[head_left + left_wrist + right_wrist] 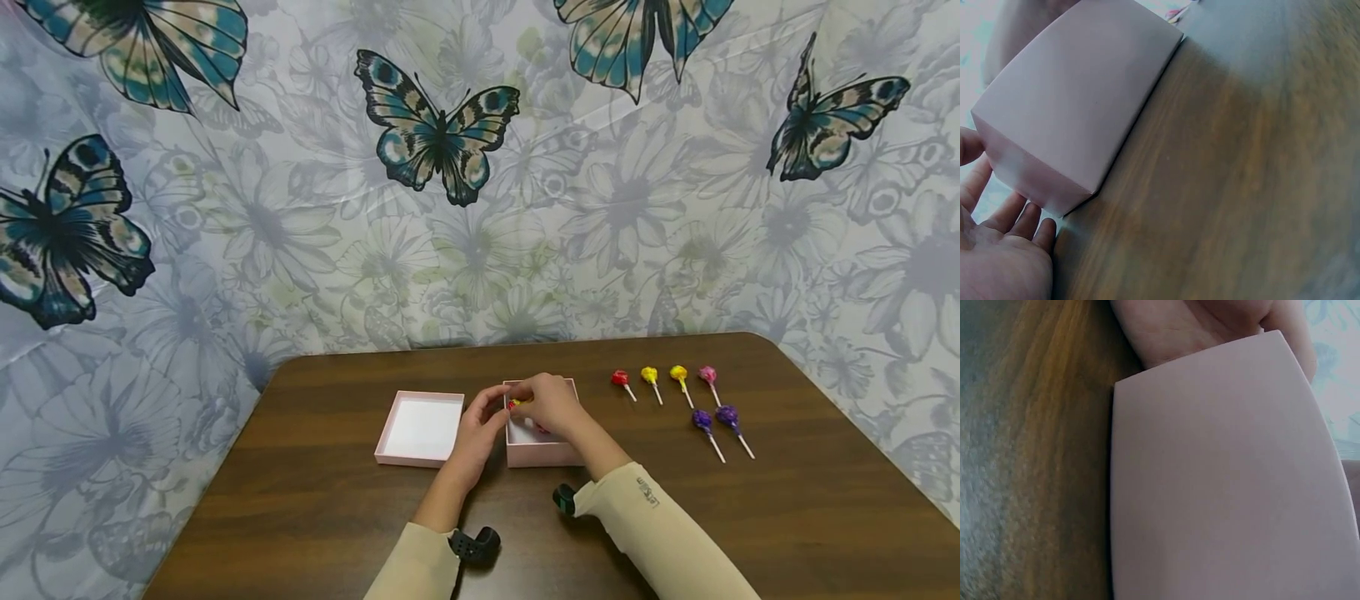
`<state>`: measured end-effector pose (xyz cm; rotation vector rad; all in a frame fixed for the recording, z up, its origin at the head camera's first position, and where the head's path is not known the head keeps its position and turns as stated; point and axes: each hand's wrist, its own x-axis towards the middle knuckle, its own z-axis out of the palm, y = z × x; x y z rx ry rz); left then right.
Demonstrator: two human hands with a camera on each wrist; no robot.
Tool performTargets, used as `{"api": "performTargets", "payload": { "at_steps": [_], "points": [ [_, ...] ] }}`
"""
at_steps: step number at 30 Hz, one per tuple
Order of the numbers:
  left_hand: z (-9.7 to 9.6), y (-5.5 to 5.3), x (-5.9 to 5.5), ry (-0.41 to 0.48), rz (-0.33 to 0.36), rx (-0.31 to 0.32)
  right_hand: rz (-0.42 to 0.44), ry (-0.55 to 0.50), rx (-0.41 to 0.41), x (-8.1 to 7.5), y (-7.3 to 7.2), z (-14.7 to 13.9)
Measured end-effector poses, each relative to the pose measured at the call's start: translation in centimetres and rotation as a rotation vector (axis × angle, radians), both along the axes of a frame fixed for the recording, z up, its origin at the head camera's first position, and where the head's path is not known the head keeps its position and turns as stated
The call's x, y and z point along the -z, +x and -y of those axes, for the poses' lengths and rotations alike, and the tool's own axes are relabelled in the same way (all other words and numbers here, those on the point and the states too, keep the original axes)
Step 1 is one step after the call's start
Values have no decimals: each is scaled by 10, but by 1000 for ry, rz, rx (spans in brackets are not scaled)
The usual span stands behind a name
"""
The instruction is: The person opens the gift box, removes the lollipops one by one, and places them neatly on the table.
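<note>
A pink open box (543,454) stands on the table, its inside partly hidden by my hands. My left hand (477,435) is at the box's left side; in the left wrist view its fairly straight fingers (1007,215) touch the end wall. Over the box reaches my right hand (553,405), fingers bent down inside. At its fingertips a small red and yellow lollipop head (513,404) shows, pinched there. Further in, a bit of another reddish sweet (541,428) peeks out under the hand. In the right wrist view the box wall (1222,475) hides the right fingertips.
Left of the box lies its pink lid (420,427), white inside up. To the right are several lollipops: a red one (620,378), yellow ones (678,373), a pink one (707,375) and purple ones (727,416). A butterfly-print cloth (480,275) hangs behind the brown table (315,500).
</note>
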<state>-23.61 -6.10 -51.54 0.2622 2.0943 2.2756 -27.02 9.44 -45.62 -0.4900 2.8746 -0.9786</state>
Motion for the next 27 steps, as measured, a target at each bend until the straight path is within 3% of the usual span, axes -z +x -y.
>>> {"api": "performTargets", "payload": {
  "at_steps": [13,27],
  "points": [
    [0,-1,2,-11,-3,-1,-27,-50,0,-5,7,-2],
    [1,-2,3,-17,-12,-3,-85,-178,86,-16,20,-20]
  ]
}}
